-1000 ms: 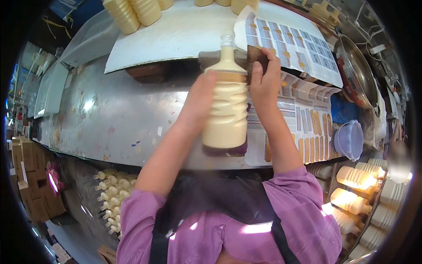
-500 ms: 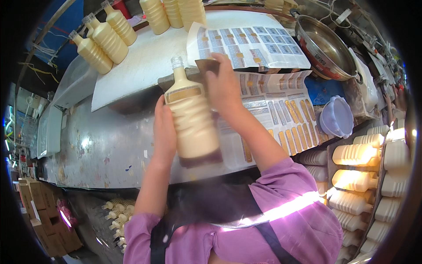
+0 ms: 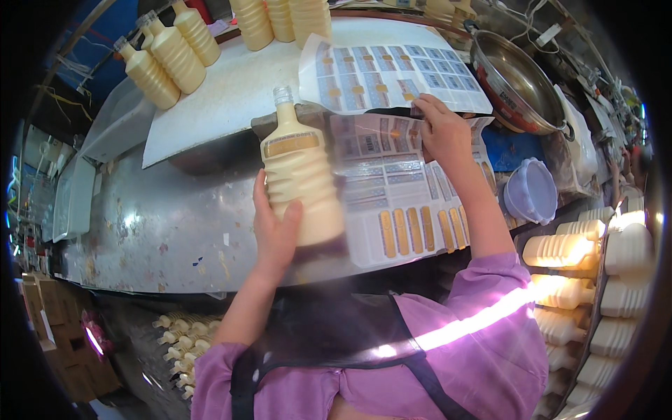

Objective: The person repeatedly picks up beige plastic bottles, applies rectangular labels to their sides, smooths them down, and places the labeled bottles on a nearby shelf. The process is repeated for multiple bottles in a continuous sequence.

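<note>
A cream plastic bottle [image 3: 304,189] with a clear threaded neck and wavy ribbed sides lies tilted in front of me, a gold label [image 3: 291,145] near its shoulder. My left hand [image 3: 275,234] grips its lower left side, thumb across the front. Away to the right, my right hand [image 3: 446,136] has its fingers closed at the lower edge of the upper label sheet [image 3: 392,70]. A dark brown flat piece [image 3: 425,152] shows under that palm; the fingertips' exact hold is partly hidden. Below lies another sheet [image 3: 364,238] with gold strip labels.
Cream bottles [image 3: 175,59] stand at the back on a white board [image 3: 231,91]. Right of the sheets are a large metal pan [image 3: 518,77] and a lavender basin [image 3: 530,190]. Bottles [image 3: 560,290] lie stacked at right. A clear bin [image 3: 73,203] is at left.
My right hand has left the bottle's side and moved right to the upper sheet's edge. My left hand has shifted lower, its thumb now over the bottle's front.
</note>
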Motion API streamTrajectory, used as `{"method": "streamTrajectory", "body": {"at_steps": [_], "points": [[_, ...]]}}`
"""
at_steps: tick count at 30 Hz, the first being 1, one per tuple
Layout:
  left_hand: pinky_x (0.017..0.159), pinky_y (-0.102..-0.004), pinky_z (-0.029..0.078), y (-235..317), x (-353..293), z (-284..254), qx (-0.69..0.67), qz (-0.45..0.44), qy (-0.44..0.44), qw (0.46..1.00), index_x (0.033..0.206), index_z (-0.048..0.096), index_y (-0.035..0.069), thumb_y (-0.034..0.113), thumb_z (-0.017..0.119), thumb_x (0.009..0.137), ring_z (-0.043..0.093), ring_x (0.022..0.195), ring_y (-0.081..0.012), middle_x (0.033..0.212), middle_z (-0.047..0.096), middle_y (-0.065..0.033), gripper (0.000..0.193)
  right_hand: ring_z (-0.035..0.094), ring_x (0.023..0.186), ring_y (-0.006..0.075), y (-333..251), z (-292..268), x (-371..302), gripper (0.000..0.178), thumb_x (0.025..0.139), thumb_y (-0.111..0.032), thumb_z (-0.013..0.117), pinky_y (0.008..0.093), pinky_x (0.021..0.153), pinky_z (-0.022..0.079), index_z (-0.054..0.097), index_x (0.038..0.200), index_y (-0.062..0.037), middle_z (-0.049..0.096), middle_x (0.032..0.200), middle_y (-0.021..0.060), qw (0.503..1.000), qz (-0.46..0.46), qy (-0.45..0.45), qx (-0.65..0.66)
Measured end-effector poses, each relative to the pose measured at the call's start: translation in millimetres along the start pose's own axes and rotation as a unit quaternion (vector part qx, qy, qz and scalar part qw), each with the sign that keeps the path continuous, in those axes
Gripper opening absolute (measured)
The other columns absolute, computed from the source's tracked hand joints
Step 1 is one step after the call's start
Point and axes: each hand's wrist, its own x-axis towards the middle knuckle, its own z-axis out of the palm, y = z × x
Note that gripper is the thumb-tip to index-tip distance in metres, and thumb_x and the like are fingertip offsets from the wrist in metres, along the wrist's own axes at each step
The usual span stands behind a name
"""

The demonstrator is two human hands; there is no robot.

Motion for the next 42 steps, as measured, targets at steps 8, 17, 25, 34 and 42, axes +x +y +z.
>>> {"method": "streamTrajectory", "body": {"at_steps": [8, 17, 25, 34, 42], "points": [[0.112, -0.0405, 0.043, 7.5, -3.8, -0.9, -0.019, 0.002, 0.011, 1.000, 0.160, 0.023, -0.001, 0.015, 0.065, 0.096, 0.055, 0.131, -0.0285, 0.147, 0.050, -0.0229, 0.078, 0.073, 0.094, 0.0312, -10.8, -3.7, 19.4, 0.050, 0.082, 0.001, 0.066, 0.0401, 0.078, 0.059, 0.062, 0.130, -0.0111, 0.063, 0.135, 0.0067, 0.989, -0.023, -0.114, -0.092], [0.110, -0.0369, 0.043, -10.8, -17.7, -3.5, -0.057, -0.025, 0.041, 0.997, 0.154, 0.032, 0.003, 0.014, 0.063, 0.101, 0.052, 0.126, -0.0221, 0.143, 0.047, -0.0161, 0.063, 0.072, 0.086, 0.0306, -18.6, -12.5, 6.1, 0.011, 0.094, -0.013, 0.068, 0.0359, 0.074, 0.056, 0.074, 0.102, -0.0085, 0.073, 0.104, 0.0100, 0.993, -0.026, -0.051, 0.107], [0.093, -0.0442, 0.046, -0.5, -41.7, -19.9, 0.220, 0.108, 0.098, 0.965, 0.116, 0.066, 0.009, 0.020, 0.076, 0.086, 0.057, 0.104, -0.0358, 0.109, 0.063, -0.0167, 0.033, 0.071, 0.082, 0.0312, -186.2, -67.9, -52.1, 0.013, 0.090, -0.011, 0.071, 0.0406, 0.070, 0.057, 0.073, 0.102, -0.0074, 0.072, 0.092, 0.0129, 0.969, -0.034, -0.109, 0.219], [0.093, -0.0312, 0.046, -16.9, -60.7, -30.8, 0.025, 0.013, 0.045, 0.999, 0.117, 0.063, 0.001, 0.029, 0.055, 0.109, 0.053, 0.105, -0.0138, 0.102, 0.061, -0.0044, 0.031, 0.075, 0.081, 0.0239, -236.7, -56.9, -77.1, 0.035, 0.094, -0.018, 0.076, 0.0365, 0.070, 0.058, 0.069, 0.124, -0.0015, 0.075, 0.097, 0.0113, 0.913, 0.079, -0.212, 0.341], [0.096, -0.0424, 0.049, -7.3, -46.1, -2.8, 0.143, 0.015, 0.089, 0.986, 0.137, 0.047, 0.000, 0.032, 0.075, 0.093, 0.059, 0.108, -0.0321, 0.124, 0.054, -0.0207, 0.062, 0.062, 0.076, 0.0107, -169.5, 28.3, -96.7, 0.043, 0.101, -0.037, 0.067, 0.0275, 0.069, 0.050, 0.069, 0.123, -0.0002, 0.070, 0.087, 0.0087, 0.797, 0.261, -0.231, 0.493]]}}
